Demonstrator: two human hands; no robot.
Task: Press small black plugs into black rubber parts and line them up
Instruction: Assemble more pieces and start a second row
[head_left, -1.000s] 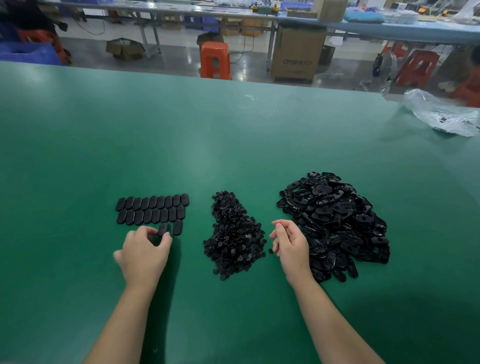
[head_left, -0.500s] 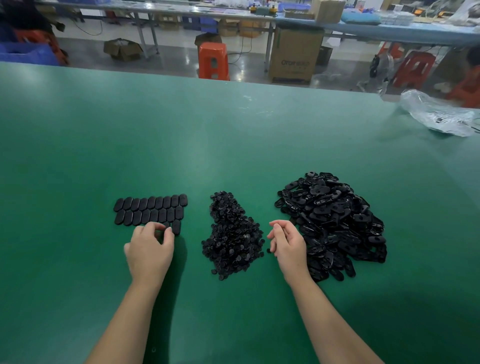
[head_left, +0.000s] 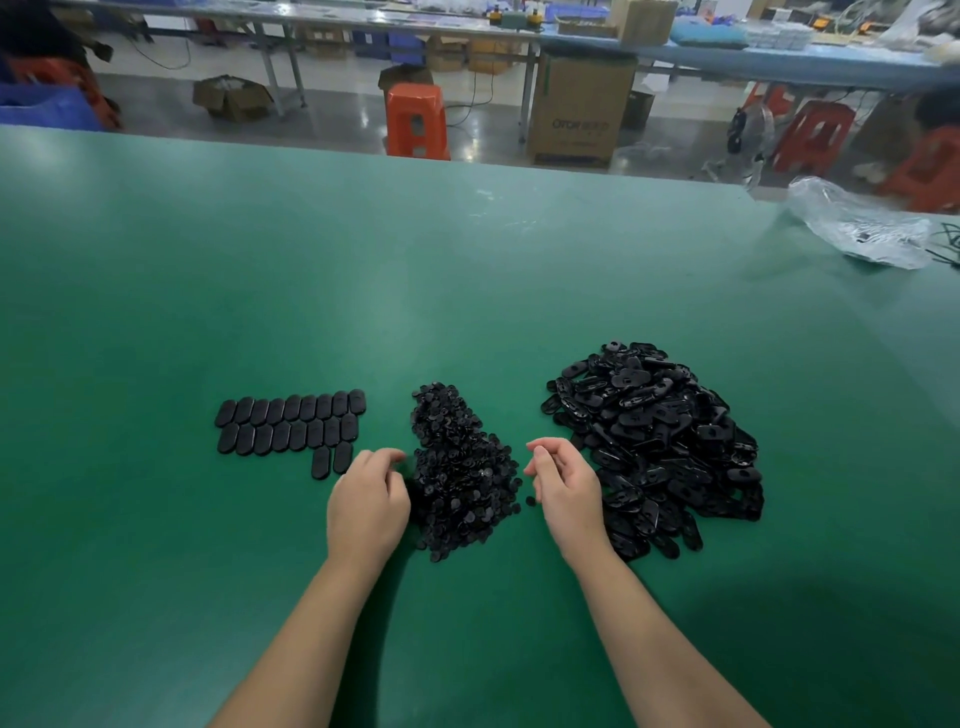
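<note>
Finished black oval parts (head_left: 291, 426) lie in two neat rows on the green table (head_left: 467, 270), with two more starting a third row (head_left: 331, 460). A heap of small black plugs (head_left: 460, 467) sits in the middle. To its right is a bigger heap of loose black rubber parts (head_left: 660, 441). My left hand (head_left: 369, 501) rests at the plug heap's left edge, fingers bent toward it, with nothing visible in its grip. My right hand (head_left: 566, 486) hovers between the two heaps, fingers loosely curled and holding nothing.
One stray plug (head_left: 530, 501) lies by my right hand. A crumpled clear plastic bag (head_left: 862, 228) lies at the table's far right. Beyond the far edge are orange stools (head_left: 417, 120), a cardboard box (head_left: 579, 111) and another workbench.
My left hand let go of the part it set in the third row and moved right to the plug heap. My right hand stayed almost still.
</note>
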